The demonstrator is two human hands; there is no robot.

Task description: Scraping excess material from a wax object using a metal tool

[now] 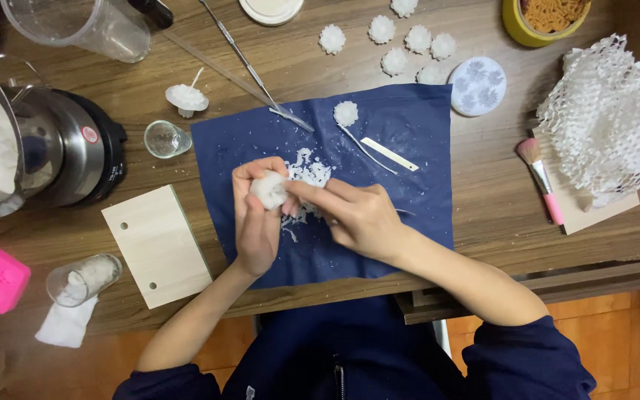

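Holding a small white wax lump (pixel 269 188) in the left hand (pixel 257 222), fingers curled round it, while the right hand (pixel 357 218) pinches at its side, over a blue cloth (pixel 401 200) on the desk (pixel 498 200). White shavings (pixel 307 174) lie just past the fingers, partly hidden by them. Beyond those, a finished wax flower (pixel 346 113) with a wick and a white strip (pixel 389 153). Left of the left hand there's a wooden board (pixel 157 244), a small glass (pixel 164 138) and a metal pot (pixel 53 148), cut off at the edge. Off right, a pink brush (pixel 541 180) and white netting (pixel 609 118). More flowers (pixel 409 44) sit at the far side by a round mould (pixel 477 86).
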